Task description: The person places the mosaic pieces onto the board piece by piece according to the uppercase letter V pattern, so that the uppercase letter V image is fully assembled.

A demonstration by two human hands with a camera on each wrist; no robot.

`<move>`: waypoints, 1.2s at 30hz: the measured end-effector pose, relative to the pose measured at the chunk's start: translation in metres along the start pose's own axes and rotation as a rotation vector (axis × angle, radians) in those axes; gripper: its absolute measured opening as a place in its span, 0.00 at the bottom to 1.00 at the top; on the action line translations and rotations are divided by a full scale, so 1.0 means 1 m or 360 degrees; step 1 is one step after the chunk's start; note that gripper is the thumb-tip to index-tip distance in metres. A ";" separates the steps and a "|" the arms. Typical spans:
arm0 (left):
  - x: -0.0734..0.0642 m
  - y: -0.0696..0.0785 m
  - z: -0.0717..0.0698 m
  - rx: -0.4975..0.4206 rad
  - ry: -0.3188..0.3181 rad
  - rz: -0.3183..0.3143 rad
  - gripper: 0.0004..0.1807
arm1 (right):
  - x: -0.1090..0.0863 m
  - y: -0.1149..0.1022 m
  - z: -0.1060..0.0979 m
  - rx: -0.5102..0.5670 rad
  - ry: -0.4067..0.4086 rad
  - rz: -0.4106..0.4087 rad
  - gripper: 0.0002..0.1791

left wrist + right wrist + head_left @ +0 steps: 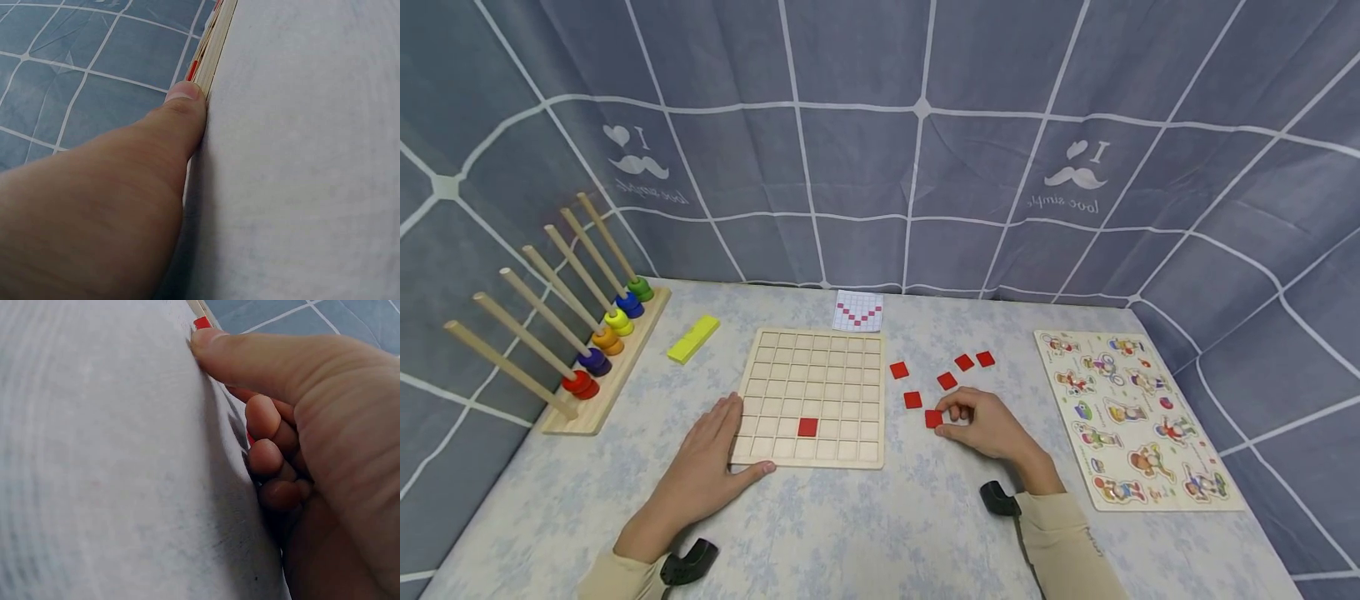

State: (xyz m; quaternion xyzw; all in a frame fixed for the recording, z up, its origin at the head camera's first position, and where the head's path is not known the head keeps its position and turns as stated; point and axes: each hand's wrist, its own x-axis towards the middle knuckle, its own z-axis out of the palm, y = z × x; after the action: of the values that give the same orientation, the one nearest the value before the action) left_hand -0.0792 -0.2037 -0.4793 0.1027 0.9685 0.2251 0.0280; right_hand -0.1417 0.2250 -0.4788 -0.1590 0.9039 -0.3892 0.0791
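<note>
The right hand point(987, 425), fingers apparently pinching a red square tile point(932, 418) at the wooden grid board's point(807, 367) three o'clock, seems at pickup; the left hand point(709, 457), fingers extended, braces the board. Next calls for lifting toward nine o'clock.

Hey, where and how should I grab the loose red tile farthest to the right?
I'd probably pinch that tile by two opposite edges, coming from its right: it's a thin square lying flat on the table, and another red tile sits close on its left.
</note>
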 end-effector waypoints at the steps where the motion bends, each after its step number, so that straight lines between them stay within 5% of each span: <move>1: 0.000 0.000 -0.001 -0.0001 0.0002 0.0002 0.65 | 0.000 -0.001 0.000 0.0005 0.0010 0.0006 0.12; 15: -0.001 0.000 0.000 -0.0010 0.0004 -0.0011 0.65 | 0.004 -0.020 -0.003 -0.0030 0.0190 -0.0022 0.12; 36: 0.000 -0.002 0.000 -0.0040 0.0037 0.0010 0.65 | 0.036 -0.076 0.041 -0.0023 0.0080 -0.0143 0.11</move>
State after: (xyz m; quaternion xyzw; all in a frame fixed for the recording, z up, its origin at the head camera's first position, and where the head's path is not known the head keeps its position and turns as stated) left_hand -0.0796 -0.2055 -0.4802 0.1029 0.9655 0.2386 0.0172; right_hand -0.1470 0.1359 -0.4518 -0.1900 0.9003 -0.3897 0.0376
